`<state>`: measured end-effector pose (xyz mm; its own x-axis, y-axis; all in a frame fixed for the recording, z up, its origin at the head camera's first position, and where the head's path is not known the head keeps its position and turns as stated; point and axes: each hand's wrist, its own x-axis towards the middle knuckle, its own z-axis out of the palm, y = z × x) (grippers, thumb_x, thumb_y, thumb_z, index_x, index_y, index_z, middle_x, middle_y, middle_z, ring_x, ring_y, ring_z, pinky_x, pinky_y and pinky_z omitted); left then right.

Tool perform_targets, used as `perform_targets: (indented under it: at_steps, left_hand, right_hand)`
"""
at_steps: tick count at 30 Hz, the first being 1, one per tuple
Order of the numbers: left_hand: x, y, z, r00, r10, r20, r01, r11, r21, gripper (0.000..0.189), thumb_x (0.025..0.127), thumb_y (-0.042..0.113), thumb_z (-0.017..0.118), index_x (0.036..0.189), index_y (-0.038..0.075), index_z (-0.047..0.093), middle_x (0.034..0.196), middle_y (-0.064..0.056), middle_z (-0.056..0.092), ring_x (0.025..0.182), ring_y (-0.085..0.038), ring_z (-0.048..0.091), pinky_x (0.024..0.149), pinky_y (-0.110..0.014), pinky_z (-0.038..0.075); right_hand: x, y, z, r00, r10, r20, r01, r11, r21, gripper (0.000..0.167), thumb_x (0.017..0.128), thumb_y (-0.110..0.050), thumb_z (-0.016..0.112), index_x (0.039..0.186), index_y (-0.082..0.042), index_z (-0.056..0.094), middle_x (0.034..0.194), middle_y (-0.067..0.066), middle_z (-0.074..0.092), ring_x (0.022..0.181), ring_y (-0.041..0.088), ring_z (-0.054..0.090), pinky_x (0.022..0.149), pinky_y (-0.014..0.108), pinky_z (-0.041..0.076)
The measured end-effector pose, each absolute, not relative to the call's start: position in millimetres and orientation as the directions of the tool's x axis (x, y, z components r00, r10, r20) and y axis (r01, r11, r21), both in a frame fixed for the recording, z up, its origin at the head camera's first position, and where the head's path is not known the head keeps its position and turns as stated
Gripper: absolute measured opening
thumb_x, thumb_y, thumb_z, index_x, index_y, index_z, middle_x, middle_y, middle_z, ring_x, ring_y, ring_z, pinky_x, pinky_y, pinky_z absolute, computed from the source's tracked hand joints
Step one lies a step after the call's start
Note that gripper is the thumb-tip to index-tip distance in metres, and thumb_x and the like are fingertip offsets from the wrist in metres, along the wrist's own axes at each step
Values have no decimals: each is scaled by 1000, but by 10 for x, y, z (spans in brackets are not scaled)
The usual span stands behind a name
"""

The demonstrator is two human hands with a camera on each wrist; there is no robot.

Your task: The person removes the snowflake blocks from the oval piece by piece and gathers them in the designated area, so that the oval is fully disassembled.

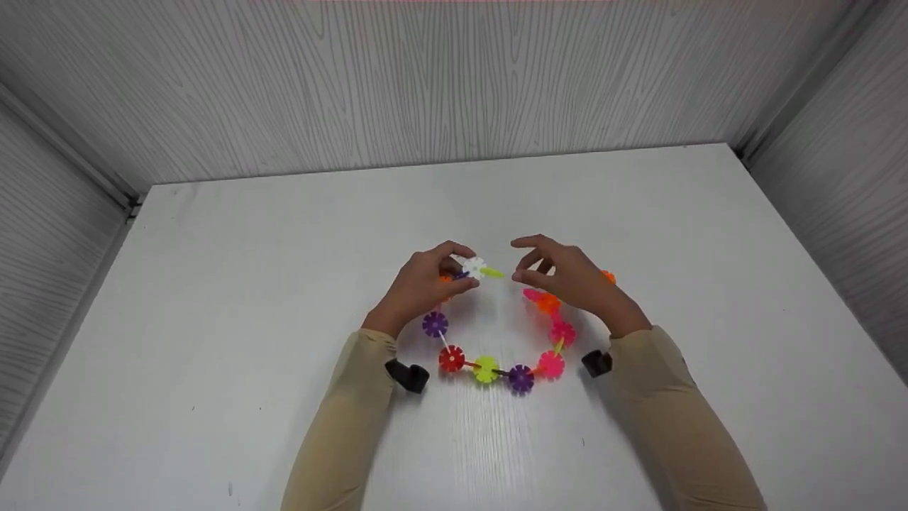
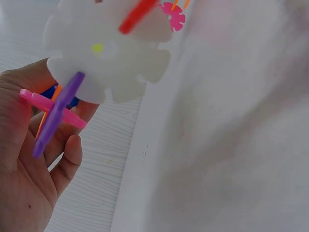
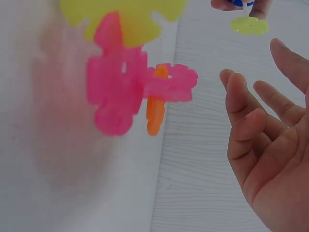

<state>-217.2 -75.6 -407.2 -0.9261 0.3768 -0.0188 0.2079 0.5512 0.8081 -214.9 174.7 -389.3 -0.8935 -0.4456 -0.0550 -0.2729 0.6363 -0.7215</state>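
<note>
A chain of slotted, flower-edged plastic discs forms a curve open at the far side, with a red disc point(image 1: 451, 359) and a purple disc point(image 1: 521, 378) along its near part. My left hand point(image 1: 431, 280) pinches the chain's left end at a blue disc point(image 3: 241, 2). Beyond those fingertips stand a white disc point(image 1: 473, 267) and, last, a yellow disc point(image 1: 492, 272) seen nearly edge-on. My right hand point(image 1: 564, 273) holds nothing; its fingers are apart and loosely bent, just right of the yellow disc. Below them lies the chain's other end, a pink disc point(image 1: 532, 294) beside an orange disc point(image 1: 548, 304).
Another orange disc point(image 1: 608, 277) shows from behind the right hand, partly hidden. All this is on a white table point(image 1: 298, 234), with a wood-grain panel point(image 1: 440, 85) along its far edge and panels at both sides. Black wrist cameras point(image 1: 409, 376) hang below the sleeves.
</note>
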Motion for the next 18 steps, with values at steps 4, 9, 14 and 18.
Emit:
perform_targets:
  at_steps: [4,9,14,18]
  left_hand:
    - [-2172,-750,-4088,-925,380,6,230,547,805,41,85,29,74,121,18,59,104,-7,72,94,-18,67,89,-36,53]
    - [-2166,-742,-4094,-919,393,15,241,534,811,41,85,30,74,121,17,59,100,-6,73,85,-15,68,83,-35,55]
    - [-2162,-729,-4093,-914,405,19,252,529,811,41,85,31,74,121,16,60,96,-6,74,77,-14,68,79,-33,56]
    - [-2164,-728,-4104,-911,410,39,268,518,813,41,85,31,74,120,15,60,95,-6,74,78,-13,68,77,-32,55]
  right_hand:
    - [-2134,1665,-3870,-885,-464,-50,-288,627,-723,52,91,-31,66,138,-19,48,114,5,69,93,21,62,82,37,54]
    - [-2119,1587,-3854,-871,-491,-30,-324,620,-714,47,91,-29,66,134,-18,50,114,6,69,92,21,63,81,37,55]
    - [-2103,1536,-3847,-859,-512,14,-377,614,-693,43,92,-27,65,131,-15,52,113,9,70,89,22,64,80,38,55]
    - [-2095,1509,-3848,-850,-524,43,-408,606,-682,41,92,-23,66,130,-13,53,111,10,70,87,23,64,78,38,55]
